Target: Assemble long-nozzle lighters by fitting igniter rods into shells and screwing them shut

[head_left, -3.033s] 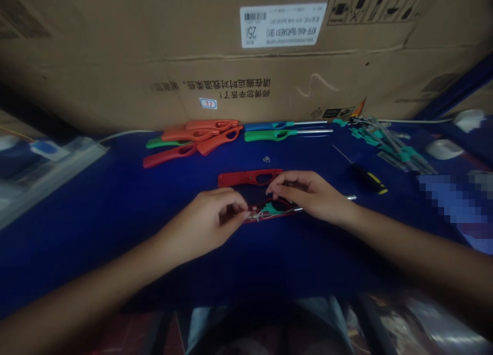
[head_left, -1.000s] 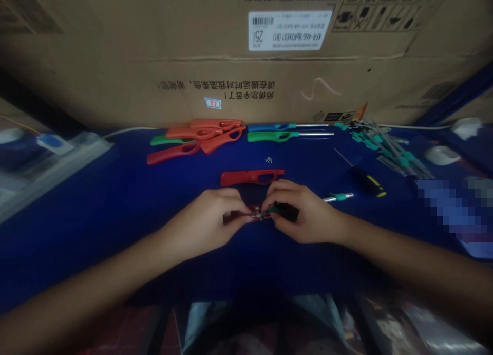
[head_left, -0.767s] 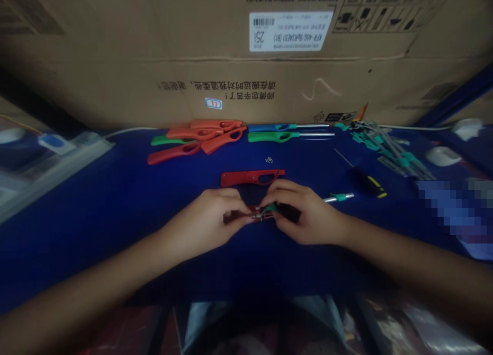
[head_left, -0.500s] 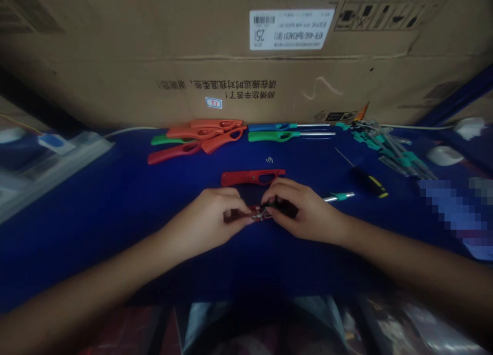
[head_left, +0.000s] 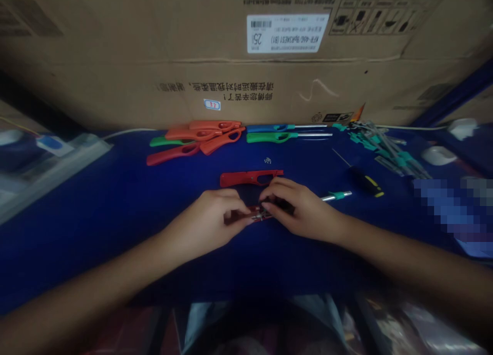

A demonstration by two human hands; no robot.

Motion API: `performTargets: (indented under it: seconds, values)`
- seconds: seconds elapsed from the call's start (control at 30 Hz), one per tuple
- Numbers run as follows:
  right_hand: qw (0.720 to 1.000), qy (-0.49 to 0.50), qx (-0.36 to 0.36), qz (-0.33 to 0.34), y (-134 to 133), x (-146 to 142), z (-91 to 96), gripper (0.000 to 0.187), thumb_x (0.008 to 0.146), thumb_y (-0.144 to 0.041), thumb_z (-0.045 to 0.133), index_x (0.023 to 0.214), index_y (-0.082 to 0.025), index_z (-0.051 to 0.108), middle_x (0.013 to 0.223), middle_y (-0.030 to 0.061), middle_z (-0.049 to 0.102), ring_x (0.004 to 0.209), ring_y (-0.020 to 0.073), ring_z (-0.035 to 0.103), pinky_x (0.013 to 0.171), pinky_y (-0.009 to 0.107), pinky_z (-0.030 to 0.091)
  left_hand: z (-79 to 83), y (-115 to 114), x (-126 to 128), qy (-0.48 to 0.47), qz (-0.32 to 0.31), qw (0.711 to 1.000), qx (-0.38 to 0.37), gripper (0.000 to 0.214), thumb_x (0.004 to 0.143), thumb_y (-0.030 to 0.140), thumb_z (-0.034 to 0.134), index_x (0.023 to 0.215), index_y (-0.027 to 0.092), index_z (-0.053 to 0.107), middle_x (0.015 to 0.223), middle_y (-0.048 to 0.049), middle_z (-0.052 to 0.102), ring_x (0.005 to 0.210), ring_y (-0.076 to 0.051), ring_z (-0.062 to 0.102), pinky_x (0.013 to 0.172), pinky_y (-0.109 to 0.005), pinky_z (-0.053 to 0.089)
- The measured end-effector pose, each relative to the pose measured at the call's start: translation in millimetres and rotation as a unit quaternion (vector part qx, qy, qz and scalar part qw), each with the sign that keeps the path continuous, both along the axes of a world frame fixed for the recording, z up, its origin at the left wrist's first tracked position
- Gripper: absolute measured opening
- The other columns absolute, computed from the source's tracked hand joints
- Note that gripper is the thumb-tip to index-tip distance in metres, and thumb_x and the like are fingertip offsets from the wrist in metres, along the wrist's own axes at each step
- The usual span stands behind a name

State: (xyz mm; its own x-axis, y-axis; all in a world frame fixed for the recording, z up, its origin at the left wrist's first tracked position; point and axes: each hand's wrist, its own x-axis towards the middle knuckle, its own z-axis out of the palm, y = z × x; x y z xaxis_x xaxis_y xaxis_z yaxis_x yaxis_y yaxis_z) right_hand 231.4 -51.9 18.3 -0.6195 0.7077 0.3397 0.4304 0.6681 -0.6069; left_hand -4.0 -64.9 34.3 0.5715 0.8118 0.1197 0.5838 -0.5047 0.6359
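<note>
My left hand and my right hand meet at the middle of the blue table, both pinched on an opened red lighter body with small metal and wire parts showing between my fingertips. Its metal nozzle with a teal collar sticks out to the right past my right hand. A separate red shell half lies flat just behind my hands. Most of the held body is hidden under my fingers.
Orange, red and green lighter shells and blue and green long lighters lie at the back. A black-and-yellow screwdriver and several teal-tipped metal tubes are at the right. A cardboard box walls the back; a tiny spring lies loose.
Over three seconds my right hand slid left and closed in on the lighter body's middle, covering the green part. In the last second both hands barely shift.
</note>
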Motion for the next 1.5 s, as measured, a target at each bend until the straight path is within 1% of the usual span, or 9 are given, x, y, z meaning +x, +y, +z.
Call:
performTargets:
  seconds: [0.1, 0.27, 0.4, 0.53, 0.63, 0.83, 1.0, 1.27, 1.5]
  values:
    - [1.000, 0.018, 0.000, -0.005, 2, 7, 7.4, 0.017, 0.093, -0.011, 0.053, 0.104, -0.018, 0.064, 0.097, 0.0070, 0.064, 0.089, 0.0167, 0.060, 0.080, 0.030, 0.050, 1.7, 2, -4, 0.021, -0.001, 1.000, 0.003, 0.010, 0.091, 0.028, 0.069, 0.090, 0.024, 0.077, 0.079, 0.0019, 0.065, 0.062, -0.008, 0.058, 0.058, -0.021, 0.044]
    - [0.999, -0.044, -0.026, 0.003, 7, 20, 14.7, 0.009, 0.088, -0.018, 0.063, 0.096, -0.019, 0.066, 0.083, 0.0012, 0.062, 0.071, 0.0120, 0.058, 0.064, 0.024, 0.045, 6.0, 5, -11, 0.038, -0.017, 0.999, 0.014, 0.009, 0.089, 0.023, 0.069, 0.093, 0.025, 0.077, 0.081, 0.0019, 0.067, 0.066, -0.009, 0.060, 0.059, -0.021, 0.045]
    - [0.991, -0.120, -0.023, 0.057, 9, 24, 16.7, 0.013, 0.088, -0.025, 0.066, 0.100, -0.020, 0.067, 0.088, 0.0009, 0.065, 0.073, 0.0121, 0.060, 0.065, 0.024, 0.044, 8.0, 4, -12, 0.061, -0.019, 0.997, 0.043, 0.011, 0.087, 0.022, 0.070, 0.096, 0.025, 0.075, 0.089, 0.0018, 0.069, 0.075, -0.011, 0.064, 0.066, -0.023, 0.047]
    - [0.985, -0.155, -0.003, 0.070, 10, 26, 16.4, 0.011, 0.093, -0.024, 0.061, 0.102, -0.021, 0.068, 0.096, 0.0018, 0.066, 0.076, 0.0122, 0.062, 0.067, 0.024, 0.045, 8.0, 2, -8, 0.081, 0.001, 0.989, 0.120, 0.012, 0.086, 0.030, 0.071, 0.096, 0.024, 0.072, 0.092, 0.0004, 0.068, 0.086, -0.017, 0.063, 0.077, -0.030, 0.049]
    - [0.985, -0.153, 0.006, 0.077, 11, 27, 15.2, 0.012, 0.095, -0.025, 0.060, 0.102, -0.020, 0.069, 0.098, 0.0027, 0.066, 0.081, 0.0132, 0.064, 0.070, 0.025, 0.046, 5.4, 0, -3, 0.080, -0.042, 0.984, 0.150, 0.013, 0.091, 0.030, 0.065, 0.100, 0.024, 0.071, 0.102, -0.0024, 0.067, 0.098, -0.021, 0.058, 0.088, -0.035, 0.048]
    - [0.983, -0.164, 0.004, 0.080, 11, 27, 17.0, 0.012, 0.096, -0.024, 0.059, 0.102, -0.020, 0.069, 0.098, 0.0027, 0.067, 0.084, 0.0143, 0.065, 0.073, 0.025, 0.047, -4.2, -1, 0, 0.090, -0.107, 0.981, 0.136, 0.031, 0.093, 0.023, 0.060, 0.123, 0.029, 0.065, 0.126, -0.0043, 0.060, 0.119, -0.023, 0.053, 0.103, -0.041, 0.043]
    - [0.980, -0.181, 0.029, 0.078, 9, 28, 19.0, 0.016, 0.097, -0.019, 0.055, 0.104, -0.020, 0.069, 0.099, 0.0031, 0.067, 0.083, 0.0141, 0.065, 0.071, 0.025, 0.046, -5.9, -1, 0, 0.090, -0.109, 0.982, 0.128, 0.032, 0.094, 0.022, 0.059, 0.125, 0.029, 0.064, 0.127, -0.0039, 0.060, 0.120, -0.022, 0.053, 0.104, -0.041, 0.044]
    - [0.973, -0.207, 0.060, 0.076, 7, 27, 21.1, 0.016, 0.099, -0.026, 0.054, 0.105, -0.021, 0.069, 0.098, 0.0021, 0.067, 0.080, 0.0144, 0.064, 0.068, 0.026, 0.045, -7.6, -2, 0, 0.071, -0.106, 0.985, 0.118, 0.031, 0.095, 0.023, 0.058, 0.125, 0.028, 0.064, 0.125, -0.0049, 0.061, 0.118, -0.022, 0.056, 0.104, -0.040, 0.045]
    - [0.978, -0.195, 0.028, 0.072, 7, 27, 17.8, 0.018, 0.100, -0.021, 0.052, 0.107, -0.020, 0.068, 0.102, 0.0040, 0.067, 0.085, 0.0155, 0.066, 0.074, 0.027, 0.049, -7.2, -1, 2, 0.071, -0.102, 0.985, 0.118, 0.029, 0.096, 0.022, 0.057, 0.124, 0.026, 0.064, 0.124, -0.0050, 0.061, 0.118, -0.021, 0.056, 0.104, -0.040, 0.046]
